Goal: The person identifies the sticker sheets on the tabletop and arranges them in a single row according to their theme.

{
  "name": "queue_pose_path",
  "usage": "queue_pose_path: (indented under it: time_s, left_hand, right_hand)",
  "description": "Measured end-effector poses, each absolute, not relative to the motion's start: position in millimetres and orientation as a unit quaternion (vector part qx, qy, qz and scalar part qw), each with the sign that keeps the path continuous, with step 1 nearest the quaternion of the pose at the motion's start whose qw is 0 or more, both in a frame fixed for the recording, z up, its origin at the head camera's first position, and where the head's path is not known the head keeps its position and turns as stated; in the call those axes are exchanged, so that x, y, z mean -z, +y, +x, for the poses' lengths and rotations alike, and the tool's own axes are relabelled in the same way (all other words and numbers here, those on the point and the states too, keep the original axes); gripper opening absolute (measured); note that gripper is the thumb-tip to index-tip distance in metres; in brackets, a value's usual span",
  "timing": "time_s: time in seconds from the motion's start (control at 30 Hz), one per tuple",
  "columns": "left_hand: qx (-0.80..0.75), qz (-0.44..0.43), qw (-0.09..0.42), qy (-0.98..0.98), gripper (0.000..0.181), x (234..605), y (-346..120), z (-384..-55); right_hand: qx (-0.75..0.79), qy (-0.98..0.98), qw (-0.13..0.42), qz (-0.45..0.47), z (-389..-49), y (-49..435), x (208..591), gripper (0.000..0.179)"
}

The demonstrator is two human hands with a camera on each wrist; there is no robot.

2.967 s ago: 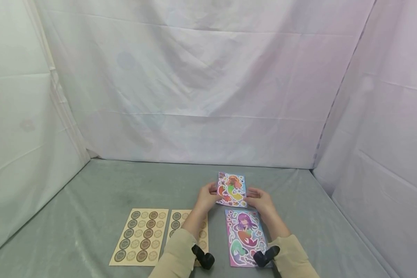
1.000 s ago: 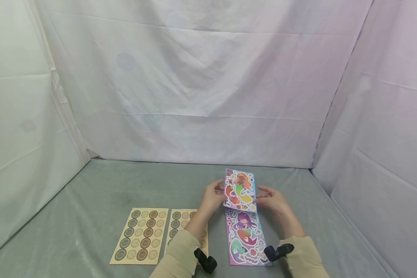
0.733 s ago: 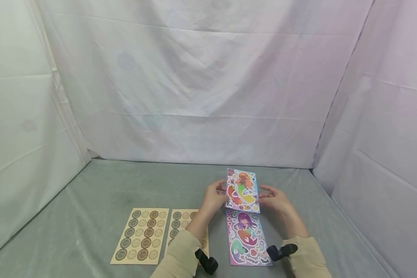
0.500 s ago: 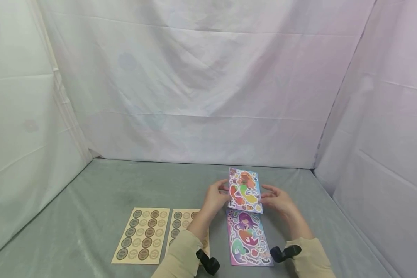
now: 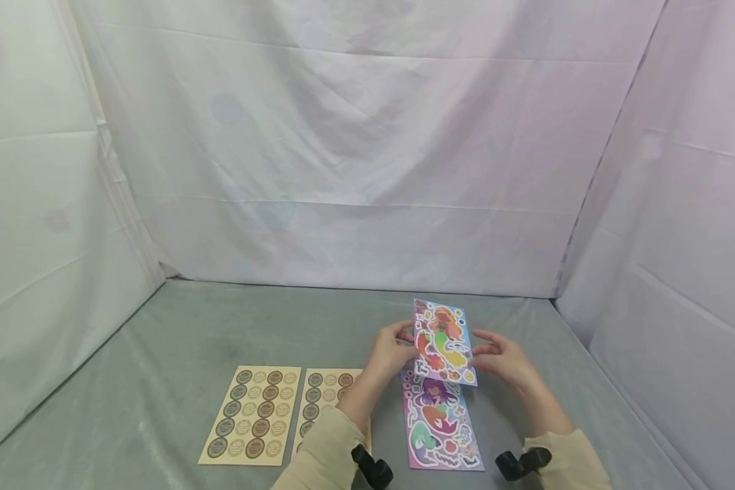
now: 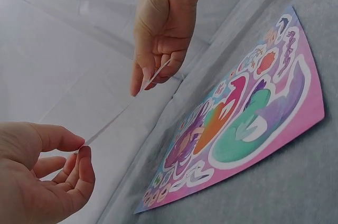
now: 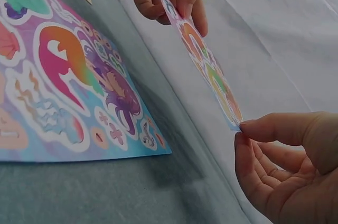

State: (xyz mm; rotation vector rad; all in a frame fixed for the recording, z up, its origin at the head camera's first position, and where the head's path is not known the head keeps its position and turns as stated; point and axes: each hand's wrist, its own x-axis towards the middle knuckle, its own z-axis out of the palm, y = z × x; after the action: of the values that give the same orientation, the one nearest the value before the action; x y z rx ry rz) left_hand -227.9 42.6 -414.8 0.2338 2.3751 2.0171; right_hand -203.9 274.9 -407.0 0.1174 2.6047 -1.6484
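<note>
Between both hands a mermaid sticker sheet (image 5: pixel 444 342) is held up off the table, tilted. My left hand (image 5: pixel 390 351) pinches its left edge between thumb and fingers. At the opposite edge, my right hand (image 5: pixel 503 358) pinches it the same way. In the left wrist view the held sheet (image 6: pixel 113 121) appears nearly edge-on. A second mermaid sticker sheet (image 5: pixel 439 425), pink and purple, lies flat on the table below; the raised sheet covers its top edge in the head view. The right wrist view shows this lower sheet (image 7: pixel 63 86) close up, apart from the held one.
Two tan sheets of round stickers lie side by side to the left: one sheet (image 5: pixel 251 415) in full view, the other sheet (image 5: pixel 324 391) partly hidden by the left forearm. A grey cloth (image 5: pixel 159 381) covers the table. White curtains (image 5: pixel 367 136) enclose the back and sides.
Both hands have carried the held sticker sheet to the right, so it now overlaps the top of the lower sheet in the head view. The tan sheets stay in place.
</note>
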Motion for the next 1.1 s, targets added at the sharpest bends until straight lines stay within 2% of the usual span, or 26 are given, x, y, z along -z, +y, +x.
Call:
queue_pose_path:
  time_s: [0.73, 1.1]
  left_hand:
    - [-0.638, 0.087, 0.041, 0.764, 0.061, 418.9, 62.6, -213.3]
    - [-0.638, 0.12, 0.044, 0.76, 0.06, 424.5, 74.9, -205.2]
  right_hand:
    - [0.515, 0.856, 0.034, 0.035, -177.8, 295.8, 410.3, 0.068]
    - [0.51, 0.858, 0.046, 0.05, -164.0, 312.5, 410.3, 0.07]
